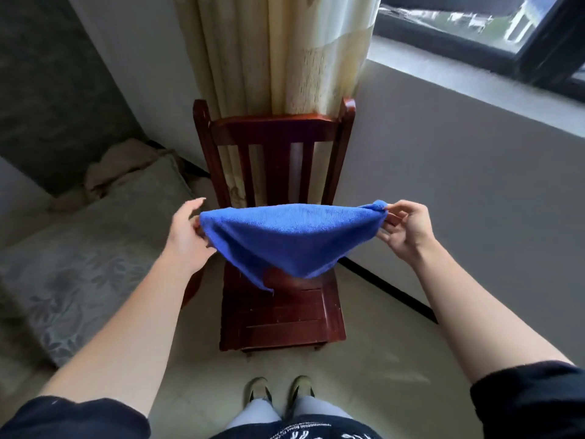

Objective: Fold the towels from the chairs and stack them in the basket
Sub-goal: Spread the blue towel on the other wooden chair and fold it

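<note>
A blue towel (285, 239) hangs stretched between both hands in the air above a dark red wooden chair (278, 315). My left hand (185, 236) pinches its left end, and my right hand (403, 228) pinches the bunched right corner. The towel's middle sags toward the chair seat in a point. It looks doubled over along the top edge. No basket is in view.
A grey patterned bed (72, 267) with a crumpled beige cloth (123, 166) lies to the left. A cream curtain (278, 52) hangs behind the chair. A grey wall and a window (474, 23) stand to the right. My feet (280, 391) are on the tile floor.
</note>
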{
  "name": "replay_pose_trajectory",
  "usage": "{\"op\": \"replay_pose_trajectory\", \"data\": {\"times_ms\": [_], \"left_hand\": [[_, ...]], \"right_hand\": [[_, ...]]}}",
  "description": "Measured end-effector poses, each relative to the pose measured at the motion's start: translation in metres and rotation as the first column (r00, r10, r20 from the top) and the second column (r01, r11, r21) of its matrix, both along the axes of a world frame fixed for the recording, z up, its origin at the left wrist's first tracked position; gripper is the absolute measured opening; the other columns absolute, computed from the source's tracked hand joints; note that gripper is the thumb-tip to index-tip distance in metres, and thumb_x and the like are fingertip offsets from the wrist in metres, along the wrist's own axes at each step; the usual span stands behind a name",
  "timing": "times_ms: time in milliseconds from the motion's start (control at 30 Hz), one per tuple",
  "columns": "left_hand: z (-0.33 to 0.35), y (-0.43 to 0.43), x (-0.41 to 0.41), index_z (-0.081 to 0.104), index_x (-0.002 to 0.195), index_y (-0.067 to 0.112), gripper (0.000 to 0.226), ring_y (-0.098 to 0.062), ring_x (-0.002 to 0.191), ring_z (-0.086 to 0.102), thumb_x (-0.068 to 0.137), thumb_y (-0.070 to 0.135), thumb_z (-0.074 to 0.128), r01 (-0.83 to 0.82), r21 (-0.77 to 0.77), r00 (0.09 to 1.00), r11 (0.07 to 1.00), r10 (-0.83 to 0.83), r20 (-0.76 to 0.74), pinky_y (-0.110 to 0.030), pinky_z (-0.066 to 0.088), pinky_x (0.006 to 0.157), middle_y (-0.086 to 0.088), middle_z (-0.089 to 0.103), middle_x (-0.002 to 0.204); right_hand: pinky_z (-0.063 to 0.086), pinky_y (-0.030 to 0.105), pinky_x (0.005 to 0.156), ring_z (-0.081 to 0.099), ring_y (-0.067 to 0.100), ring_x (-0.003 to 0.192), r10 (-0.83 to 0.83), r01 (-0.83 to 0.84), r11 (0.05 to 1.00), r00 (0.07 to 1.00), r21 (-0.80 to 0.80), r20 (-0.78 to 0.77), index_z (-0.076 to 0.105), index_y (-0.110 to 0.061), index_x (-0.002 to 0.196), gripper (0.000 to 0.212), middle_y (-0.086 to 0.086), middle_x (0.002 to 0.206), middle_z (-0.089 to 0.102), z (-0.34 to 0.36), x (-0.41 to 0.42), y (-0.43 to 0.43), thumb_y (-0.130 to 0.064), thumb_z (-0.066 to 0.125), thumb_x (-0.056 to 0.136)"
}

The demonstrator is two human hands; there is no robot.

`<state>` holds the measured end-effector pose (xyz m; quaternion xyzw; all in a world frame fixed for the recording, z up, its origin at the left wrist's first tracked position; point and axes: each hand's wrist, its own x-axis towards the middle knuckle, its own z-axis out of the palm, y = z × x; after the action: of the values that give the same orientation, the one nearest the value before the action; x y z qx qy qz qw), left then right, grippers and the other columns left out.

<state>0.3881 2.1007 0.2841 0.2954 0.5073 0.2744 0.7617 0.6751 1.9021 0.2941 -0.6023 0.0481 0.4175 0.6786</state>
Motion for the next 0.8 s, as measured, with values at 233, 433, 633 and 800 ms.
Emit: {"op": "replay_pose_trajectory", "data": {"times_ms": [233, 433, 633, 800], "left_hand": [[-0.019, 0.032, 0.006, 0.062, 0.085, 0.012, 0.017, -0.022, 0.089, 0.061, 0.071, 0.004, 0.068, -0.065, 0.104, 0.98, 0.992, 0.083, -0.18, -0.025, 0.051, 0.074, -0.006, 0.064, 0.091], [-0.011, 0.047, 0.016, 0.067, 0.103, 0.014, 0.032, -0.02, 0.094, 0.06, 0.075, -0.002, 0.068, 0.118, 0.241, 0.927, 0.963, -0.02, -0.374, -0.033, 0.047, 0.089, -0.005, 0.066, 0.097], [-0.009, 0.068, 0.037, 0.073, 0.1, 0.012, 0.02, -0.012, 0.093, 0.051, 0.085, 0.003, 0.062, 0.301, 0.387, 0.829, 0.872, -0.039, -0.558, -0.014, 0.037, 0.066, 0.004, 0.064, 0.083], [-0.01, 0.086, 0.048, 0.07, 0.105, 0.005, 0.021, -0.008, 0.073, 0.054, 0.087, -0.002, 0.06, 0.282, 0.438, 0.84, 0.854, 0.0, -0.542, -0.008, 0.039, 0.058, 0.006, 0.062, 0.077]], "right_hand": [[0.044, 0.023, 0.057, 0.041, 0.019, 0.054, -0.014, 0.013, 0.993, 1.0, -0.119, -0.005, 0.043, -0.014, 0.066, 0.011, 0.005, 0.066, 0.044, -0.009, 0.01, 0.017, -0.004, 0.042, 0.07], [0.047, 0.025, 0.064, 0.052, 0.019, 0.067, 0.161, -0.119, 0.949, 0.98, -0.292, 0.121, 0.07, -0.004, 0.092, 0.037, 0.006, 0.079, 0.063, -0.012, 0.03, 0.029, 0.0, 0.042, 0.067], [0.046, 0.025, 0.069, 0.059, 0.013, 0.074, 0.39, -0.181, 0.856, 0.841, -0.485, 0.375, 0.076, -0.007, 0.088, 0.018, 0.0, 0.079, 0.07, -0.025, 0.047, 0.052, -0.001, 0.065, 0.076], [0.046, 0.02, 0.069, 0.061, 0.011, 0.076, 0.355, -0.113, 0.887, 0.787, -0.447, 0.505, 0.078, -0.02, 0.09, 0.022, -0.001, 0.082, 0.071, -0.041, 0.054, 0.073, -0.004, 0.068, 0.078]]}}
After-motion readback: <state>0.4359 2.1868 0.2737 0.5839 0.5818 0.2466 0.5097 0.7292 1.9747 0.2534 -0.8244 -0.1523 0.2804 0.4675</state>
